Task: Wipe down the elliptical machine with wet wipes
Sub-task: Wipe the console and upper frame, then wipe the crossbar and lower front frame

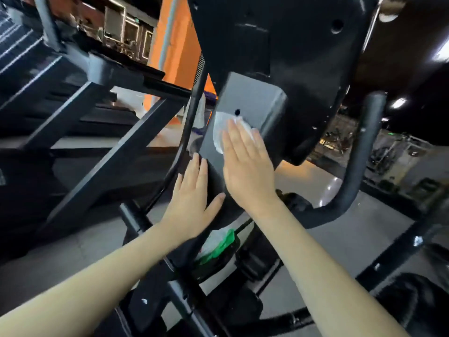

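matt plastic housing [252, 98]; thin cloth-like wipe [220, 132]

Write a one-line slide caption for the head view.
Right hand presses a wipe against the machine's grey post; left hand rests flat lower down.

Underfoot, smooth grey floor [340, 242], glossy with reflected light toward the far right. At upper centre, bright orange wall panel [178, 57] with pale blue vertical pipe [169, 32] running down it. Left of that, row of lit, framed window-like panels [126, 32], blurred. Across the left side, black metal frame of slanted beams [102, 152]; above it, dark surface with thin white stripes [17, 47]. On the right, dark ceiling [418, 76] with bright white lamps [398, 102], and beneath, distant cluster of grey gym equipment [388, 159], too blurred for detail.
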